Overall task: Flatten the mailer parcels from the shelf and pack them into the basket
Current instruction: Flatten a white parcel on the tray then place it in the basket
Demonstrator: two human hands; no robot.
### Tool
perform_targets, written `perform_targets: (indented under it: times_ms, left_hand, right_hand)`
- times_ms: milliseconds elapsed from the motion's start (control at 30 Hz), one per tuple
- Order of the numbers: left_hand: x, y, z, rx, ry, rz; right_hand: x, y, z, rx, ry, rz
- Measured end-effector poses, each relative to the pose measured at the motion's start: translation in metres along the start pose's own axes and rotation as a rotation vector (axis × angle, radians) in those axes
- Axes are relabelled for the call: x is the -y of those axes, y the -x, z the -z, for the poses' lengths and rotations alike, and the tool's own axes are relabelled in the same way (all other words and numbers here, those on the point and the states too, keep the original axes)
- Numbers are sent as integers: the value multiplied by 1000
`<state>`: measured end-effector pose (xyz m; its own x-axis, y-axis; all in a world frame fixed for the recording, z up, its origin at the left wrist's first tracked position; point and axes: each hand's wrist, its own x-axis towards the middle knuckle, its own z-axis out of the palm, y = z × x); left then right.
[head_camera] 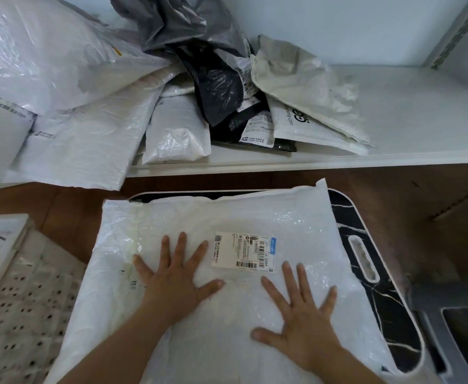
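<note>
Both hands, left hand (172,275) and right hand (302,311), press flat-fingered on one white mailer (227,217) atop the worktop (365,245), the shelf (393,128) pile unflattened, the basket (3,236) waiting.

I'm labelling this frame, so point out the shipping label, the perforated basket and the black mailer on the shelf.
shipping label (242,252), head view, middle of the printed sticker.
perforated basket (19,309), head view, its holed inner wall.
black mailer (219,92), head view, its crinkled black middle.
</note>
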<state>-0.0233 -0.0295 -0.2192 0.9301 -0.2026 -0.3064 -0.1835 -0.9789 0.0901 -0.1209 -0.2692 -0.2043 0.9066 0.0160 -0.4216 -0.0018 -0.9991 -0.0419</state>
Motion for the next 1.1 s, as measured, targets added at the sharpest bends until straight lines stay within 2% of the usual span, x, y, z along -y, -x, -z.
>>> perform_targets:
  times_ms: [67, 200, 333, 400, 533, 700, 867, 1000, 1100]
  left_hand:
    - [0, 3, 2, -4, -19, 6]
    - [-19, 18, 3, -47, -53, 67]
    - [-61, 71, -14, -7, 15, -127]
    - [-63, 87, -21, -39, -18, -193]
    - [-39, 101, -20, -75, -49, -156]
    - [11, 120, -25, -12, -2, 3]
    - [42, 128, -36, 44, 21, 99]
    - [44, 125, -25, 44, 33, 73]
    - [35, 114, -10, 2, 75, 99]
  right_hand:
    - [-11, 3, 4, 20, -6, -21]
    - [-19, 10, 11, 182, -44, -96]
    - [-3, 14, 26, 264, -128, -161]
    - [12, 15, 29, 289, -200, -232]
    - [46, 16, 32, 345, -303, -367]
    - [34, 14, 22, 406, -264, -332]
    - [35, 16, 20, 422, -223, -323]
    - [46, 17, 31, 405, -180, -356]
    - [68, 11, 54, 286, -240, -376]
